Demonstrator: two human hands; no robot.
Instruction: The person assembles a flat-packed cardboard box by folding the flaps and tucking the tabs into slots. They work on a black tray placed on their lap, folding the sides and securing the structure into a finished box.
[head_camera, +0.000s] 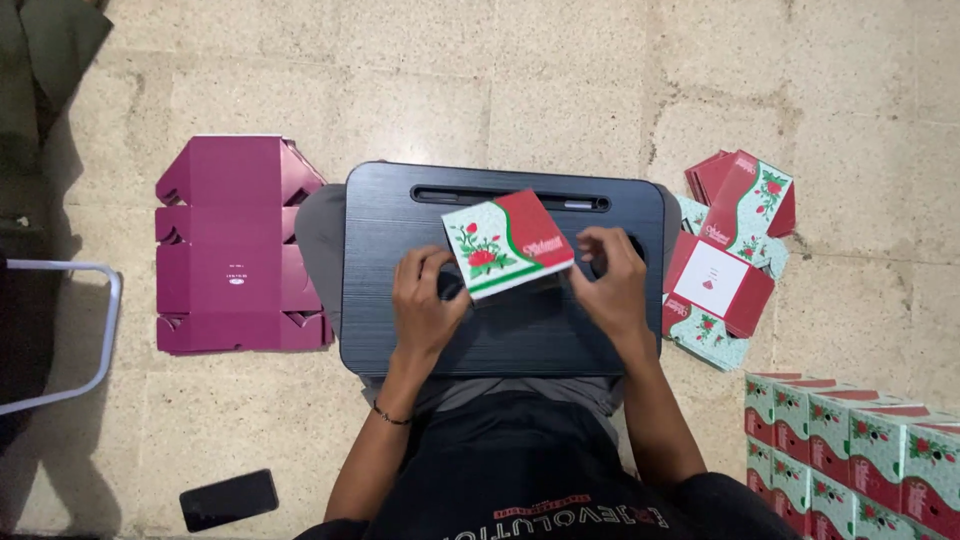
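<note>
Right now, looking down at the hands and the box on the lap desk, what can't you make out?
Head view only:
- Underside of the green-and-red floral cardboard box: faces away from the camera.
- Left hand fingertips: tucked behind the box.
- Right hand fingertips: curled at the box's edge.
- Stack of finished floral boxes: cut off by the right and bottom edges.
- White metal frame: cut off at left.

Bare forearms, a thin dark bracelet (392, 415) on the left wrist, black printed shirt (520, 480), perhaps grey trousers (470, 392).
</note>
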